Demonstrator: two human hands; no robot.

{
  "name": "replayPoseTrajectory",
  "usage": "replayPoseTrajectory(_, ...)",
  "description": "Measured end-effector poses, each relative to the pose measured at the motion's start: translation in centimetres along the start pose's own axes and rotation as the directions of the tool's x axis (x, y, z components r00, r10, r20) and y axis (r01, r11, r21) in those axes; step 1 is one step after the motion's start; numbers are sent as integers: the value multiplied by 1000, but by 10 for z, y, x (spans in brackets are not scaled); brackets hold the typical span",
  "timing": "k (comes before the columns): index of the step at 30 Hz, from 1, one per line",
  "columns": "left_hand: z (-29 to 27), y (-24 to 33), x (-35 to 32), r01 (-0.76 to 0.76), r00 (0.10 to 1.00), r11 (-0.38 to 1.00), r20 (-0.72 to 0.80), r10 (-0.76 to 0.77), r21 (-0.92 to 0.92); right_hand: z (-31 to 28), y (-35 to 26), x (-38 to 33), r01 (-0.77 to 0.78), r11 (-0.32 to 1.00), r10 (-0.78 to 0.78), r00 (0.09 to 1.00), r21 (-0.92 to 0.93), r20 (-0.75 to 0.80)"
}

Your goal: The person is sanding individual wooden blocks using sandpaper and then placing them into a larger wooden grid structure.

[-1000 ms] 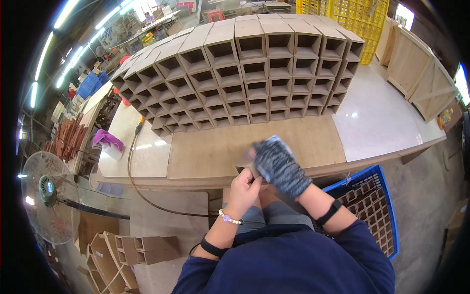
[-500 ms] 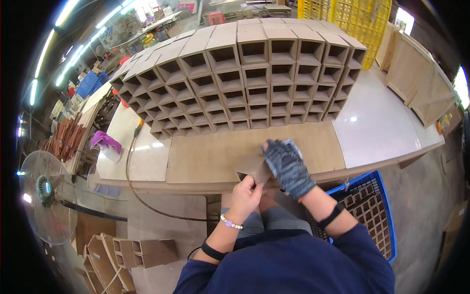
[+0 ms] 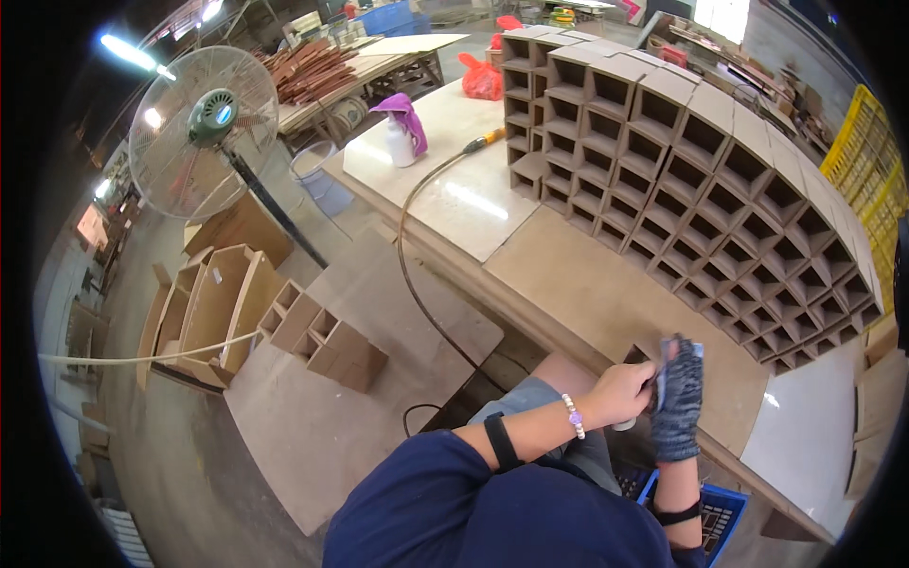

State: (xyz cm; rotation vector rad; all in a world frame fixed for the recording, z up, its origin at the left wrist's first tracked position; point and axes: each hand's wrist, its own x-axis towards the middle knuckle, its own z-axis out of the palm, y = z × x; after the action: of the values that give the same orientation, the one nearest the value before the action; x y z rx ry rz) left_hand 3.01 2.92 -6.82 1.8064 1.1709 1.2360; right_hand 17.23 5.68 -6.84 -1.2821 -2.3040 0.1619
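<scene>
My left hand [image 3: 620,393] is bare, with a bead bracelet and a black wristband. Its fingers are closed at the front edge of the brown board worktop [image 3: 606,293]. A small dark wooden piece [image 3: 633,356] shows just above its knuckles. My right hand [image 3: 677,398] wears a dark grey knit glove and stands upright, pressed against the left fingers. What sits between the two hands is mostly hidden. Behind them lies a large grid of wooden cubbyholes [image 3: 710,161].
A brown hose [image 3: 409,275] runs over the white panel [image 3: 454,189] and down off the bench. A spray bottle under a purple cloth [image 3: 402,133] and a red bag [image 3: 481,76] stand farther back. A standing fan [image 3: 204,118], open wooden boxes [image 3: 218,303] and a blue crate [image 3: 715,516] are around.
My view has swung to the left, so the fan and floor now show. My gloved right hand has come down from raised to the bench edge, and both hands stay together.
</scene>
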Motion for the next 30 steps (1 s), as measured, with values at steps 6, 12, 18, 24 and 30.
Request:
replayPoseTrajectory(6,-7,-6,-1,7,1000,1000,18,-7,26,-20,17,4,-26,981,-11,982,-194,-186)
replayPoseTrajectory(12,-13,6,9,131,989,989,64,-135,69,-22,-11,13,90,984,-102,992,-153,-75)
replayPoseTrajectory(18,-11,-13,-1,146,982,989,126,-141,-33,-41,-21,18,11,991,-26,993,-134,-115)
replayPoseTrajectory(24,-10,-13,0,200,970,975,163,-182,-95,-17,14,12,-54,951,33,997,-303,-73)
replayPoseTrajectory(30,-2,-27,-1,83,995,969,-34,-93,-234,-36,-25,20,107,968,-134,985,-227,-107)
